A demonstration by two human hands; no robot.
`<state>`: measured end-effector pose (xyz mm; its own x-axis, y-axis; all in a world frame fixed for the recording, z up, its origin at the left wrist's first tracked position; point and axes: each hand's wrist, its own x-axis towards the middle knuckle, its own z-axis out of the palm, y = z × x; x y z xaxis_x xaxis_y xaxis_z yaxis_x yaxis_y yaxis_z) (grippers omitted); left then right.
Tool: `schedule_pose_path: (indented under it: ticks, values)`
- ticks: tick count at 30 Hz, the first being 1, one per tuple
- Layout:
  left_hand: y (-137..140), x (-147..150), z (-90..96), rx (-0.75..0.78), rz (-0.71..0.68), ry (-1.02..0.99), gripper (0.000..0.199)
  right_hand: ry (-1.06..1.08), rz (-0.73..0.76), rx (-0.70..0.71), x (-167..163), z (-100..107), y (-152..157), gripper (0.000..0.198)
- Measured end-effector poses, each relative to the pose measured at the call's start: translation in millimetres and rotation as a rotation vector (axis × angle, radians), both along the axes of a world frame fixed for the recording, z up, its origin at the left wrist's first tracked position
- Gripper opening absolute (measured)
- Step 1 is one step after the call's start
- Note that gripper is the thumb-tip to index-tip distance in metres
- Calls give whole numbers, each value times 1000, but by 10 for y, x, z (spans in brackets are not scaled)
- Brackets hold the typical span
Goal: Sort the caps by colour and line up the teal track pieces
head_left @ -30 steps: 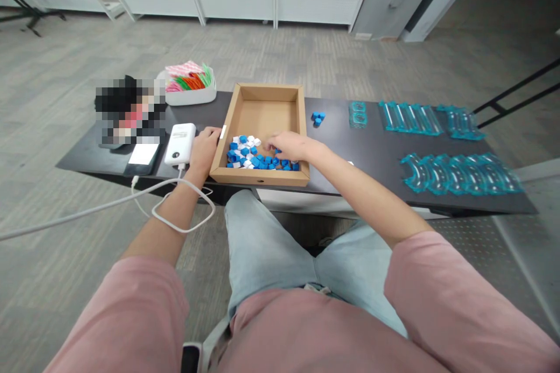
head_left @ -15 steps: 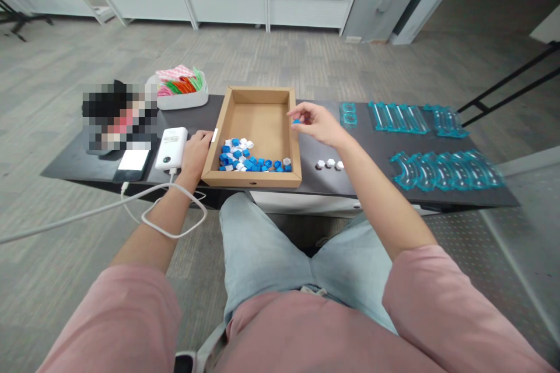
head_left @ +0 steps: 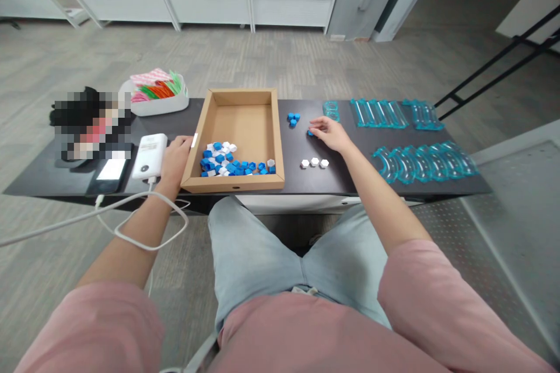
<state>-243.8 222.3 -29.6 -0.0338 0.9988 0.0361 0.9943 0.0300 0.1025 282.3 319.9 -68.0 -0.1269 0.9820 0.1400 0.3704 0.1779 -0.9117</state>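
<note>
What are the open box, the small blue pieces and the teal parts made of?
Open box: probably cardboard, matte brown with thick, folded-looking rims. Blue pieces: likely hard plastic, evenly coloured, crisp-edged. Teal parts: apparently transparent plastic, glossy; the dark table shows through.

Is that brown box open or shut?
Open: nothing covers the top of the brown box, and blue and white blocks show inside.

Blue and white blocks, tan box, charcoal table
</note>
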Motion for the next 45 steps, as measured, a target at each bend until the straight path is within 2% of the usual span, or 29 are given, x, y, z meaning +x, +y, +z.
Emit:
schedule_pose_path:
  ticks: [3,6,11,18,25,29,32,35,37,39,45]
  values:
    - [-9,8,-9,11,12,5,58,-160,-72,144,-9,-7,-27,23]
    - [-13,2,-32,31,7,-4,56,-307,-105,220,27,-13,-99,17]
    - [-5,-14,-48,76,-10,-2,50,-454,22,215,77,-23,-167,15]
    - [8,-17,-14,16,-9,16,56,-480,152,227,-63,40,50,40]
    - [37,-72,-75,52,-25,-30,51,-429,84,177,-126,150,0,25]
    - [43,-53,-79,52,-12,-65,48,-380,208,264,-535,396,-143,23]
    - [44,-21,-87,67,3,-72,47,-409,429,337,-1067,643,-303,22]
    - [46,0,-110,103,9,-71,47,-553,687,328,-1606,811,-474,18]
    - [47,7,-126,119,3,-74,47,-668,795,294,-1879,846,-562,15]
    - [48,10,-137,123,-2,-80,47,-724,822,262,-2049,832,-613,13]
    - [51,11,-150,144,-4,-114,48,-667,830,216,-2104,729,-587,11]
